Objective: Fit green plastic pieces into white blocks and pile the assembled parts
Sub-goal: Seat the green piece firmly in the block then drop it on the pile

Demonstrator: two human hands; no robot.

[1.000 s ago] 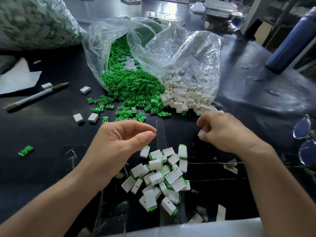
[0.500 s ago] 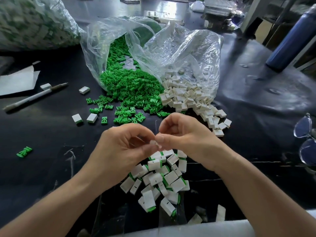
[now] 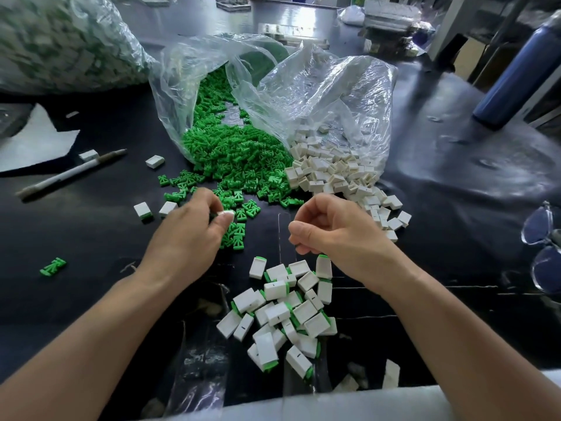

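L hand (image 3: 188,238) curls down onto the green pieces (image 3: 243,165) strewn at the bag (image 3: 334,95) mouth, thumb & index close together. It's blurred, so it may be pinching one; can't tell. R hand (image 3: 343,235) hangs palm down w/ fingers curled, just above the pile (image 3: 285,311) of assembled parts; can't tell if it holds anything. Loose white blocks (image 3: 331,174) spill out just right of the greens. All on a black table (image 3: 455,192). Pen (image 3: 69,174) far left, glasses (image 3: 543,238) at right edge.

A glossy black table (image 3: 455,192) reflects pale light, with a blue bottle (image 3: 516,74) standing toward its far right.
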